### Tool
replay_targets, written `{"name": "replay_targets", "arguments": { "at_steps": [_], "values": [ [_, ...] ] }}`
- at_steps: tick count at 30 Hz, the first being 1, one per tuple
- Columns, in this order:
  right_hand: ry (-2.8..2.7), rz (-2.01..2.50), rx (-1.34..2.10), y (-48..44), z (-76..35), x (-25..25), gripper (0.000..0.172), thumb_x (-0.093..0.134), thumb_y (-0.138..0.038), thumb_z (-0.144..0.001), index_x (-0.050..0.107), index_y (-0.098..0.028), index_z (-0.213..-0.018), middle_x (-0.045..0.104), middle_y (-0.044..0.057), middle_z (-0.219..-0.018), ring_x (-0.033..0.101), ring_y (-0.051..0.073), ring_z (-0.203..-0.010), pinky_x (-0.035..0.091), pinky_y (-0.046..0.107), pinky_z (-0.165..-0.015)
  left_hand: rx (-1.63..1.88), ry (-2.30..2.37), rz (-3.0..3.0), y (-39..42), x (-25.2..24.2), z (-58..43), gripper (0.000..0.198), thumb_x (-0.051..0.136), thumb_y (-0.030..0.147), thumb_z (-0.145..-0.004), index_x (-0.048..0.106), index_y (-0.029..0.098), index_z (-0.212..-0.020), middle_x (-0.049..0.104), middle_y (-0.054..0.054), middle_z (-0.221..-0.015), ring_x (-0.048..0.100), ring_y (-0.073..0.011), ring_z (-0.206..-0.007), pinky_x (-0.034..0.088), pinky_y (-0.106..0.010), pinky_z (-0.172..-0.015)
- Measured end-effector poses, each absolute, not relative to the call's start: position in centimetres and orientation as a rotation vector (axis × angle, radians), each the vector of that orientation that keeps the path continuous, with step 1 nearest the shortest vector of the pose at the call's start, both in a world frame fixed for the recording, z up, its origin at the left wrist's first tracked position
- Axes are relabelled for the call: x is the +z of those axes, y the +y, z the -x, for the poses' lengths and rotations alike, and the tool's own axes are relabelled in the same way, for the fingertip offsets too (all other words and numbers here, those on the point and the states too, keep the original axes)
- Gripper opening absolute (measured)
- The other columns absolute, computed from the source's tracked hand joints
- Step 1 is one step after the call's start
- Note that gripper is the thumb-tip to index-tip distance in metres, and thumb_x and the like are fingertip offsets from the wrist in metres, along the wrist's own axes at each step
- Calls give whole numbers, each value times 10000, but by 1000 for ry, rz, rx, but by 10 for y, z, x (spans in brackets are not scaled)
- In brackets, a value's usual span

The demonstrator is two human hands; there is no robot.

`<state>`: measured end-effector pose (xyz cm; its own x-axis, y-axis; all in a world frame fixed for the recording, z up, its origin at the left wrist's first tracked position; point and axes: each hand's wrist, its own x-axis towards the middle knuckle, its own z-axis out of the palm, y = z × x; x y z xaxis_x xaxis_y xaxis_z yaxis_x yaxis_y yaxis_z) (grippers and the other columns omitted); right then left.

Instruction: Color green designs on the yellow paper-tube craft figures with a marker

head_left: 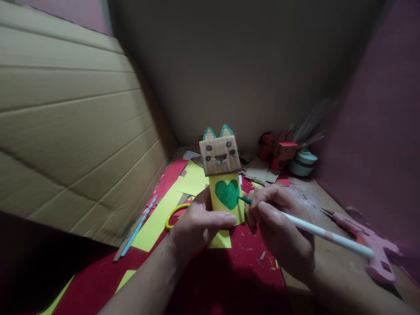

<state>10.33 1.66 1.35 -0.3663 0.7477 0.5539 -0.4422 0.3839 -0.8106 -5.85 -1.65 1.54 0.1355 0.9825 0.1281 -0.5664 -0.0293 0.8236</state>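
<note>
My left hand (pixel 200 221) wraps around the lower body of a cardboard cat figure (pixel 220 156), its thumb across the front. The figure stands upright, with a brown cardboard head, green-edged ears and a drawn face above a yellow paper body. On that body is a heart (pixel 227 194) coloured green. Pinched in my right hand (pixel 278 223) is a white marker (pixel 328 235), whose green tip meets the heart's right edge. Yellow-handled scissors (pixel 170 216) lie partly hidden behind my left wrist.
Yellow paper (pixel 154 218) and cardboard scraps (pixel 259 170) lie over a red surface (pixel 259 267). A pink glue gun (pixel 364 240) rests at right, near a pale green jar (pixel 303 162) and a red cardboard figure (pixel 285 153). A tall cardboard panel (pixel 72 109) stands at left beside a blue pencil-like stick (pixel 139 225).
</note>
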Motion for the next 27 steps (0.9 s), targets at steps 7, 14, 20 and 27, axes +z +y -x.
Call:
{"name": "replay_targets", "arguments": {
  "at_steps": [7, 14, 20, 27],
  "values": [
    [-1417, 239, 1257, 15, -101, 16, 155, 600, -182, -1011, 720, -272, -973, 591, -37, -656, 544, 141, -572, 498, 248, -536, 1370, 582, -904, -15, 13, 58, 477, 911, 203, -574, 731, 179, -1014, 761, -64, -873, 712, -235, -822, 556, -358, -821],
    [-1411, 276, 1274, 16, -100, 14, 133, 614, -192, -1018, 718, -266, -980, 583, -41, -658, 529, 133, -563, 487, 230, -519, 1375, 610, -893, -17, 12, 59, 517, 931, 203, -564, 710, 182, -1031, 747, -44, -885, 680, -202, -813, 536, -319, -777],
    [-1403, 288, 1303, 15, -100, 15, 142, 622, -188, -1028, 712, -258, -945, 585, -48, -657, 557, 110, -568, 502, 190, -534, 1359, 604, -900, -15, 10, 59, 509, 932, 219, -552, 737, 171, -1019, 754, -48, -862, 686, -200, -814, 552, -311, -787],
    [-1367, 250, 1345, 13, -100, 14, 137, 624, -196, -1031, 705, -263, -944, 587, -52, -672, 546, 98, -582, 511, 163, -554, 1358, 592, -911, -15, 10, 60, 469, 919, 212, -561, 762, 170, -1000, 768, -53, -843, 693, -201, -786, 555, -309, -771]
  ]
}}
